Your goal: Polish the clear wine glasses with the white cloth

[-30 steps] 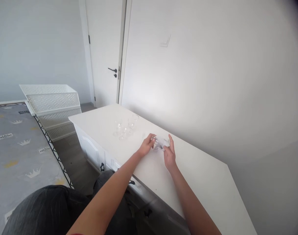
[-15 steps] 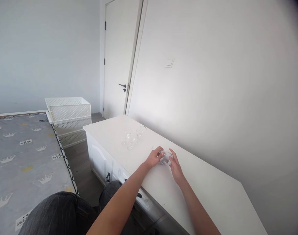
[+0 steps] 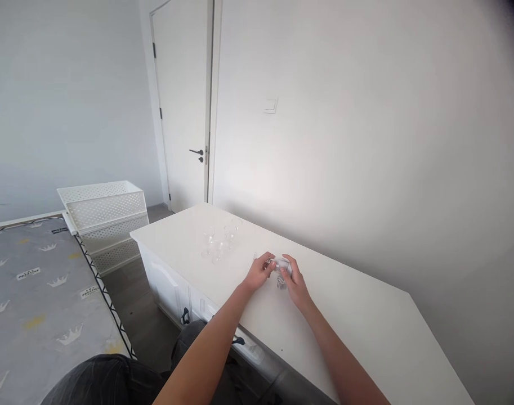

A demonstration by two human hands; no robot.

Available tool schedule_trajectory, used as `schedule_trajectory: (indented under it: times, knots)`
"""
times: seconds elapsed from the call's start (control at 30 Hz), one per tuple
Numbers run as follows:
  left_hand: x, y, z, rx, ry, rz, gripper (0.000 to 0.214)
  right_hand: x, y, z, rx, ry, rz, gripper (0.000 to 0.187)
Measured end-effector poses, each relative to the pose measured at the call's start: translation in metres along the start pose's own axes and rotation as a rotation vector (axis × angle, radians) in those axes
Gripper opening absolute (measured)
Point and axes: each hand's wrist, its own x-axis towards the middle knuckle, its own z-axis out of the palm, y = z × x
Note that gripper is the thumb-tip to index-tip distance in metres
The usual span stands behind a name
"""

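My left hand (image 3: 258, 274) and my right hand (image 3: 298, 283) are close together just above the white cabinet top. Between their closed fingers is a small clear glass (image 3: 277, 264), lying sideways, its glinting end at the left fingers. Pale, cloth-like material shows around it on the right-hand side, and a greyish crumpled part hangs beneath; my fingers hide much of both. To the left, several small clear stemmed glasses (image 3: 218, 245) stand grouped on the cabinet top. Another small clear piece lies just beyond my left hand, too faint to make out.
The white cabinet (image 3: 349, 320) runs along the wall, with dark handles on its front. A grey patterned mattress (image 3: 41, 304) lies at left. White perforated baskets (image 3: 108, 211) are stacked behind it, near a white door (image 3: 183, 101). My knees are against the cabinet front.
The view has turned slightly right. Both hands have drawn closer around the glass and its pale material, which is turned differently, with a crumpled part now hanging down. The grouped glasses stay put.
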Motion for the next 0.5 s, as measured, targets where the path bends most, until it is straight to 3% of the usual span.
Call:
schedule_trajectory:
  times: [0.27, 0.4, 0.5]
  knots:
    - [0.002, 0.007, 0.002, 0.043, 0.008, -0.096, 0.049, 0.006, -0.004, -0.004, 0.234, 0.005, 0.125, 0.039]
    - [0.004, 0.010, 0.002, 0.001, 0.036, -0.100, 0.050, 0.006, -0.001, -0.001, 0.303, 0.055, 0.080, 0.038]
    - [0.003, 0.011, 0.000, -0.035, 0.056, -0.093, 0.049, 0.005, 0.000, 0.000, 0.307, 0.131, 0.008, 0.047]
